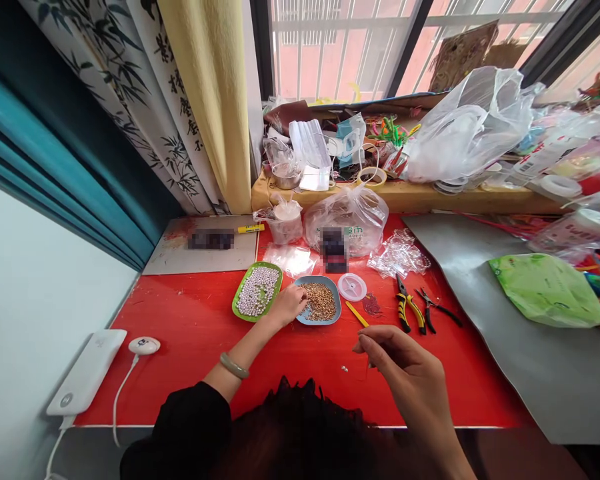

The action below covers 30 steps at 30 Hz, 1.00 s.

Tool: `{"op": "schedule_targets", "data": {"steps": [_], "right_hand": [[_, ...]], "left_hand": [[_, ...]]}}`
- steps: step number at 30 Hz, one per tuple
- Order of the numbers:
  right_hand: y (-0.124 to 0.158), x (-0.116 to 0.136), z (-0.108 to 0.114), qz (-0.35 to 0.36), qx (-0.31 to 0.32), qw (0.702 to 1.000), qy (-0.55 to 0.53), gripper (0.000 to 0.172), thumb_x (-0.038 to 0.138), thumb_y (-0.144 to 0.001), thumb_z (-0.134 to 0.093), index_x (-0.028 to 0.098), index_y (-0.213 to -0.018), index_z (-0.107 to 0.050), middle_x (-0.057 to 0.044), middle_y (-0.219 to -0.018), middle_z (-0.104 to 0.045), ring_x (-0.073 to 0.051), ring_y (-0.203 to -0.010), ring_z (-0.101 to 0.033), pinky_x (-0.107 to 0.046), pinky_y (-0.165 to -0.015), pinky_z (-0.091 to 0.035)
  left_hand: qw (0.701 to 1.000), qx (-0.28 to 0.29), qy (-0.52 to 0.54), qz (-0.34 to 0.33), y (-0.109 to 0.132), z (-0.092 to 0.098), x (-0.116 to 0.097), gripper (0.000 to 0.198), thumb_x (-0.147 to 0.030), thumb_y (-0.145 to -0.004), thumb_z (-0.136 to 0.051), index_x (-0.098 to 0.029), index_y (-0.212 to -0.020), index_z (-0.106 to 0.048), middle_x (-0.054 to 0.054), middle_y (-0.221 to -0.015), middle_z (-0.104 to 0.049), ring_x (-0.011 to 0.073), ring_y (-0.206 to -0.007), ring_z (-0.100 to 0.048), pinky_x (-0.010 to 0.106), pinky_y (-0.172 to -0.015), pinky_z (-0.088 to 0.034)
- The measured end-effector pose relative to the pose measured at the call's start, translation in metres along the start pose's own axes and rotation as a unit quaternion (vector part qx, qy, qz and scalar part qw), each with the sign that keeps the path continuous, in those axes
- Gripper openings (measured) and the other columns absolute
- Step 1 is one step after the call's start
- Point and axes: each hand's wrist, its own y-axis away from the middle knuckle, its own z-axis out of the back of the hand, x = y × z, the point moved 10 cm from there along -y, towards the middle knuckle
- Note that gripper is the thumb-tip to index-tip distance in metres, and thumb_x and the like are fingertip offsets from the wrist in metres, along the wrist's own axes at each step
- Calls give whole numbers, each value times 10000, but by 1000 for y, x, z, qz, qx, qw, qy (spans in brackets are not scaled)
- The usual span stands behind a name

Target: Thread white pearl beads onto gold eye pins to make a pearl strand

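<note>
My left hand (291, 305), a bangle (234, 366) on its wrist, reaches into a blue dish (338, 308) of gold beads (323, 303). Its fingers are pinched together at the dish's left side; what lies between them is too small to make out. To the left, a green dish (237, 308) holds pearl-white beads (257, 291). My right hand (405, 363) is raised over the near part of the table, thumb and forefinger pinching a fine thread, which hangs faintly below. Two or so loose white beads (345, 368) lie on the red tabletop beside it.
Yellow-handled pliers (409, 310) and black-handled pliers (436, 310) lie right of the dishes. Near them are a round clear lid (352, 287), a yellow stick (357, 313) and a small reddish tangle (372, 305). Plastic bags (347, 217) stand behind. A white power bank (87, 373) sits left.
</note>
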Motion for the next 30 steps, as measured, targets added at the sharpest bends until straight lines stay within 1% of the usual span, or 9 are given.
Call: {"op": "schedule_targets", "data": {"steps": [4,10,12,14,17,19,21,25,30], "right_hand": [[1,-2,0,4,-5,1000,7,52,253,-774,-621,228,-755,-662,24,-609,-661,-90,-529,-579,-171,-484,-467],[-1,-4,-1,4,-1,1000,7,64,254,-781,-616,222,-741,-654,22,-609,-661,-88,-531,-573,-175,-490,-465],[-2,-4,-1,4,1,1000,6,67,256,-783,-614,222,-740,-652,25,-603,-655,-86,-522,-570,-176,-487,-463],[-2,-5,-2,3,4,1000,5,61,256,-785,-614,224,-750,-651,25,-608,-657,-87,-526,-574,-177,-488,-462],[-2,-7,-3,1,6,1000,5,60,262,-788,-615,226,-758,-653,24,-616,-660,-94,-552,-589,-179,-500,-467],[-2,-7,-3,0,6,1000,4,66,267,-790,-615,227,-756,-655,24,-617,-658,-96,-562,-594,-180,-506,-469],[-2,-8,-2,0,5,1000,3,75,275,-791,-613,228,-750,-653,25,-615,-656,-99,-565,-597,-181,-500,-469],[-3,-9,-2,0,5,1000,-1,84,285,-797,-607,229,-755,-653,24,-623,-658,-103,-567,-599,-184,-497,-476],[-2,-9,-1,0,3,1000,0,71,269,-789,-615,225,-752,-657,22,-621,-661,-98,-560,-590,-184,-509,-475]], "left_hand": [[1000,0,-2,4,0,-1,-1,253,-277,-888,-534,-162,-1111,-565,84,-1126,-597,203,-932,-609,403,-785,-521],[1000,-2,-28,4,0,1,-3,265,-274,-885,-539,-158,-1122,-560,87,-1139,-590,213,-955,-603,417,-798,-516],[999,5,-37,-6,1,0,-7,270,-272,-886,-538,-160,-1130,-555,89,-1149,-586,217,-967,-600,423,-806,-513],[998,25,-41,-31,2,-6,-14,264,-272,-887,-536,-164,-1126,-559,88,-1154,-585,217,-973,-597,423,-811,-511],[994,66,-46,-70,3,-19,-25,254,-279,-885,-538,-167,-1111,-568,86,-1146,-589,211,-962,-600,413,-802,-515],[992,82,-57,-75,2,-26,-26,251,-281,-886,-536,-168,-1108,-569,86,-1143,-590,209,-955,-601,408,-796,-517],[992,83,-73,-67,0,-28,-24,248,-276,-888,-532,-171,-1110,-569,86,-1146,-589,207,-955,-601,407,-796,-518],[992,70,-98,-45,0,-21,-16,258,-270,-887,-534,-167,-1123,-561,88,-1152,-584,212,-961,-600,412,-798,-518],[992,58,-105,-29,3,-8,-12,257,-270,-887,-536,-162,-1118,-562,86,-1137,-591,209,-948,-605,407,-787,-522]]}}
